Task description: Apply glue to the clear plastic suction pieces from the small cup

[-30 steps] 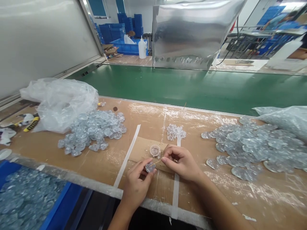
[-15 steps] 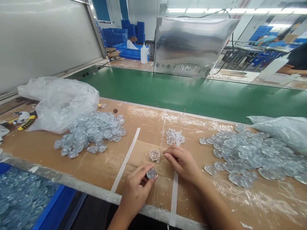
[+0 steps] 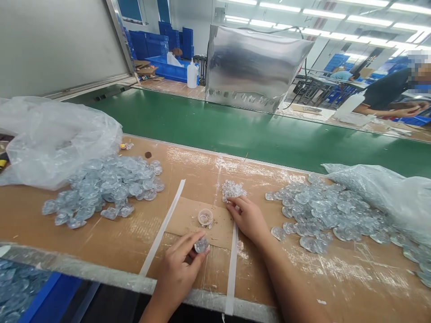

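My left hand (image 3: pixel 177 271) rests near the table's front edge, its thumb and fingers pinched on a small clear round disc (image 3: pixel 201 245). My right hand (image 3: pixel 248 218) lies further out on the cardboard. Its fingers are drawn together, and their tips touch the near edge of a small heap of tiny clear pieces (image 3: pixel 232 189). What those fingers hold, if anything, is hidden. A little clear cup (image 3: pixel 205 217) stands between the two hands.
Piles of clear discs lie at left (image 3: pixel 101 188) and right (image 3: pixel 323 211), each beside a plastic bag (image 3: pixel 50 139) (image 3: pixel 387 197). Behind runs a green conveyor belt (image 3: pixel 235 130) with a silver bag (image 3: pixel 252 67) beyond it. A blue bin (image 3: pixel 20 291) sits bottom left. A co-worker (image 3: pixel 387 94) is far right.
My right hand has left the disc and reached out to the small heap of clear pieces. My left hand has lowered the disc towards the table. The view has shifted right.
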`<state>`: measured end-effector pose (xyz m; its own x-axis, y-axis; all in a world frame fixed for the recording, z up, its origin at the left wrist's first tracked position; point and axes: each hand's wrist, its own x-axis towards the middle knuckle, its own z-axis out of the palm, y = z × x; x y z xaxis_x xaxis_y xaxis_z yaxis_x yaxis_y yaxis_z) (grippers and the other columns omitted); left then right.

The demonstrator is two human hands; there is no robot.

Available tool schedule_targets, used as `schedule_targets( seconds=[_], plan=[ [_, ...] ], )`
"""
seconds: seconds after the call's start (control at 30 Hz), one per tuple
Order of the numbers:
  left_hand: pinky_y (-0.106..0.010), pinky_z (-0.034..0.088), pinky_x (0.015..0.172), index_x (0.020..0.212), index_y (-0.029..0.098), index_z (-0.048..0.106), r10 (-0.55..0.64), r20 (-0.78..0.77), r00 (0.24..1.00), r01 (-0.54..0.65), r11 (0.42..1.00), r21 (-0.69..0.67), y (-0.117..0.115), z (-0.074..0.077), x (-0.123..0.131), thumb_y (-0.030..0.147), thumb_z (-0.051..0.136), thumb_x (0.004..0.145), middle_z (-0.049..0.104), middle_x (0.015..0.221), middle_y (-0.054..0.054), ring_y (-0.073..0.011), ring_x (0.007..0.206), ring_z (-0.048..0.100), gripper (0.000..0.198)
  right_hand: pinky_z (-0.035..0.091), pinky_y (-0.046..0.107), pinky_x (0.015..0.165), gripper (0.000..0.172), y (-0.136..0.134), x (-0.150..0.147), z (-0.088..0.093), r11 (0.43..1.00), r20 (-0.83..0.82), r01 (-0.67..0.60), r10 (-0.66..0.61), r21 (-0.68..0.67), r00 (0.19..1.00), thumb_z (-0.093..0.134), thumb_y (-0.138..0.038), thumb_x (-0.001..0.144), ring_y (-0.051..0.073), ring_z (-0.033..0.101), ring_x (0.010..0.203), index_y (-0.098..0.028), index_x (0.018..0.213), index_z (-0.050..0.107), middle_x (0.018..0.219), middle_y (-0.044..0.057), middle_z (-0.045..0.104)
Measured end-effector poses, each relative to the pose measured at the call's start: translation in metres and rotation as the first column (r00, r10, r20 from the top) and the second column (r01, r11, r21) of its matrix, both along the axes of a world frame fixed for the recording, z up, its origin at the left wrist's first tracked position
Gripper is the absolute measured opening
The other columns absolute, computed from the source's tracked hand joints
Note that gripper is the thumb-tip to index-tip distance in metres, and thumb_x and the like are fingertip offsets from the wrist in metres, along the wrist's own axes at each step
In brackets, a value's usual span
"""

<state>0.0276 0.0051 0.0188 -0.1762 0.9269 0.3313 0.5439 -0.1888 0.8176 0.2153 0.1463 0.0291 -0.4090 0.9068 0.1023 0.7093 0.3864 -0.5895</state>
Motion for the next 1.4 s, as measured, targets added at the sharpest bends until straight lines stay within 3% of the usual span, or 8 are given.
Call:
schedule_targets(
  seconds=[0.3, 0.43, 0.6, 0.7, 0.8, 1.0, 1.23, 1.4],
  plan=[
    [-0.018, 0.057, 0.058, 0.112, 0.026, 0.069, -0.008, -0.017, 1.000, 0.008, 1.000, 0.013, 0.000, 0.002, 0.000, 0.020, 0.067, 0.083, 0.073, 0.093, -0.002, -0.0091, 0.056, 0.062, 0.030, 0.046, 0.029, 0.071, 0.021, -0.001, -0.009, 0.005, 0.999, 0.160, 0.040, -0.038, -0.007, 0.986, 0.050, -0.025, 0.096, 0.021, 0.065, 0.089, -0.023, 0.104, 0.069, 0.105, 0.007, 0.065],
    [-0.019, 0.059, 0.061, 0.111, 0.024, 0.069, 0.036, 0.014, 0.999, -0.036, 0.999, 0.015, 0.000, 0.003, 0.000, 0.021, 0.066, 0.084, 0.072, 0.109, -0.007, -0.0114, 0.065, 0.068, 0.028, 0.046, 0.028, 0.069, 0.017, -0.003, -0.005, 0.008, 1.000, 0.061, 0.025, -0.025, 0.005, 0.998, 0.051, -0.022, 0.092, 0.018, 0.063, 0.081, -0.020, 0.094, 0.068, 0.097, 0.006, 0.065],
    [-0.022, 0.062, 0.068, 0.108, 0.025, 0.068, 0.070, 0.110, 0.991, -0.063, 0.996, -0.065, -0.002, -0.001, 0.001, 0.020, 0.065, 0.083, 0.074, 0.108, -0.006, -0.0178, 0.087, 0.074, 0.026, 0.040, 0.023, 0.054, 0.016, -0.019, 0.001, 0.027, 0.941, -0.346, -0.286, 0.211, -0.182, 0.914, 0.056, -0.028, 0.087, 0.011, 0.051, 0.055, -0.018, 0.087, 0.069, 0.063, -0.001, 0.059],
    [-0.023, 0.062, 0.071, 0.104, 0.025, 0.066, 0.076, 0.189, 0.979, -0.058, 0.993, -0.099, -0.002, -0.005, 0.002, 0.016, 0.064, 0.081, 0.075, 0.109, -0.004, -0.0173, 0.088, 0.074, 0.024, 0.039, 0.022, 0.052, 0.016, -0.033, -0.004, 0.038, 0.823, -0.460, -0.481, 0.317, -0.300, 0.830, 0.059, -0.028, 0.086, 0.010, 0.052, 0.057, -0.017, 0.087, 0.070, 0.071, 0.001, 0.065],
    [-0.020, 0.061, 0.067, 0.099, 0.025, 0.068, 0.057, 0.153, 0.987, -0.051, 0.998, -0.047, -0.002, -0.005, 0.002, 0.010, 0.062, 0.078, 0.075, 0.109, -0.004, -0.0170, 0.091, 0.073, 0.026, 0.046, 0.024, 0.063, 0.015, -0.040, -0.013, 0.042, 0.788, -0.518, -0.546, 0.353, -0.285, 0.779, 0.057, -0.023, 0.089, 0.012, 0.060, 0.070, -0.018, 0.092, 0.071, 0.085, 0.003, 0.069],
    [-0.022, 0.061, 0.066, 0.098, 0.024, 0.071, 0.050, 0.039, 0.998, -0.050, 0.999, 0.011, 0.001, 0.002, 0.001, 0.007, 0.058, 0.078, 0.075, 0.103, -0.005, -0.0179, 0.090, 0.073, 0.029, 0.050, 0.028, 0.079, 0.020, -0.040, -0.019, 0.037, 0.772, -0.455, -0.588, 0.445, -0.241, 0.771, 0.055, -0.015, 0.093, 0.015, 0.066, 0.085, -0.020, 0.099, 0.073, 0.093, 0.004, 0.073],
    [-0.020, 0.060, 0.073, 0.099, 0.023, 0.072, -0.012, -0.040, 0.999, 0.014, 0.998, 0.061, 0.001, 0.010, 0.004, 0.006, 0.058, 0.082, 0.075, 0.098, -0.004, -0.0156, 0.089, 0.072, 0.028, 0.047, 0.024, 0.064, 0.007, -0.044, -0.022, 0.033, 0.814, -0.400, -0.505, 0.378, -0.287, 0.835, 0.067, -0.014, 0.085, 0.011, 0.062, 0.064, -0.019, 0.083, 0.071, 0.071, -0.001, 0.069],
    [-0.018, 0.059, 0.068, 0.103, 0.022, 0.072, 0.003, -0.070, 0.998, 0.001, 0.998, 0.058, 0.001, 0.009, 0.004, 0.007, 0.060, 0.083, 0.075, 0.095, -0.004, -0.0136, 0.079, 0.072, 0.028, 0.047, 0.026, 0.068, 0.006, -0.050, -0.027, 0.027, 0.852, -0.295, -0.488, 0.425, -0.189, 0.856, 0.065, -0.013, 0.085, 0.014, 0.064, 0.072, -0.016, 0.081, 0.068, 0.078, 0.003, 0.070]
  ],
)
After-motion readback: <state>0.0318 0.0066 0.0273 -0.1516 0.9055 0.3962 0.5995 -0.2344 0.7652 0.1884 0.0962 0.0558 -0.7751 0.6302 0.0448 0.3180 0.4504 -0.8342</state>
